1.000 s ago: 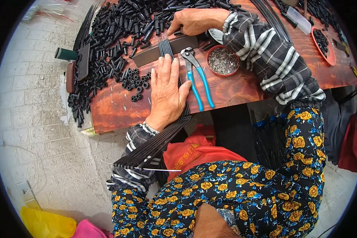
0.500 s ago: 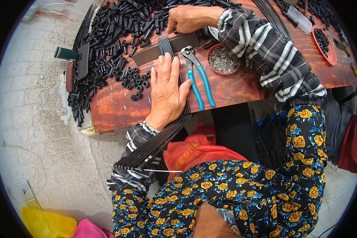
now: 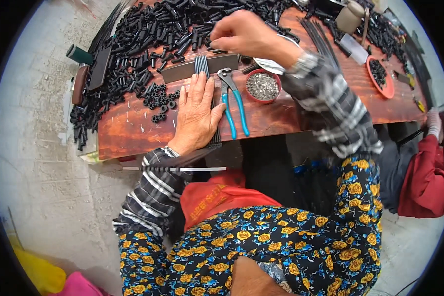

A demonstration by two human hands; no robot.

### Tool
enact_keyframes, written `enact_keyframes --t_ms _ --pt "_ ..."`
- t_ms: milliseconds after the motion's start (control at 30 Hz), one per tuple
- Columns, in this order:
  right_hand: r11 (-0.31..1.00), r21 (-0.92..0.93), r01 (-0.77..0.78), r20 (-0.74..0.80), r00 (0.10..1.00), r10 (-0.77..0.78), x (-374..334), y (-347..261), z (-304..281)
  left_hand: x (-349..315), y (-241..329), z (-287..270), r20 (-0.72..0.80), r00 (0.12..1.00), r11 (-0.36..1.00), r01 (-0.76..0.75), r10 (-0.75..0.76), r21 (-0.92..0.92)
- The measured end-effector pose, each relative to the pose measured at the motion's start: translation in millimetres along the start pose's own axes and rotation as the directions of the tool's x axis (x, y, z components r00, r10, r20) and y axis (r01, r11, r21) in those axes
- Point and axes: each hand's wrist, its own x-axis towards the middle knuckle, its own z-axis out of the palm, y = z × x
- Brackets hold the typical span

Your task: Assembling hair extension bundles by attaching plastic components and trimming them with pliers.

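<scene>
My left hand (image 3: 195, 111) lies flat, fingers stretched out, on a bundle of thin black rods (image 3: 201, 64). The rods rest side by side across a long dark grey block (image 3: 175, 73), their thin metal tips pointing away from me. The near end of the bundle hangs past the table edge over my left sleeve, blurred, beside a white strip (image 3: 202, 169). Above and to the right of the tips, my right hand (image 3: 244, 37) is raised with curled fingers; what they hold, if anything, I cannot make out. Blue-handled pliers (image 3: 230, 101) lie beside my left thumb.
A red bowl of small metal pieces (image 3: 262, 85) stands right of the pliers. Black plastic tubes (image 3: 172, 34) heap across the back, with small black rings (image 3: 159, 98) nearer. An orange dish (image 3: 382, 81) of black parts lies right. Another person's red sleeve (image 3: 424, 172) shows far right.
My right hand has lifted off the rod tips and moved right. The hanging rod ends and white strip have swung up toward the table edge. My left hand stays flat; the view has shifted slightly.
</scene>
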Motion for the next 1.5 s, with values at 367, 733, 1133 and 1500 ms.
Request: enact_keyframes --t_ms 367,733,1133,1500 --pt "0.126 0.625 0.771 -0.668 0.611 -0.424 -128.4 -258.6 -63.2 -7.2 -3.6 1.6 -0.027 1.0 1.0 -0.016 0.016 0.001" --pt "0.215 0.605 0.766 -0.626 0.625 -0.467 -157.0 -291.4 -78.6 -7.9 -8.0 6.4 -0.015 1.0 0.999 -0.019 0.019 0.04" --pt "0.31 0.662 0.683 -0.524 0.717 -0.46 -153.5 -298.4 -89.8 -3.0 -6.7 9.2 -0.032 0.999 1.0 -0.019 0.02 0.024" --pt "0.221 0.538 0.814 -0.641 0.565 -0.52 -142.0 -296.6 -63.8 -17.3 -10.4 7.5 -0.037 0.999 0.999 -0.02 0.02 0.026"
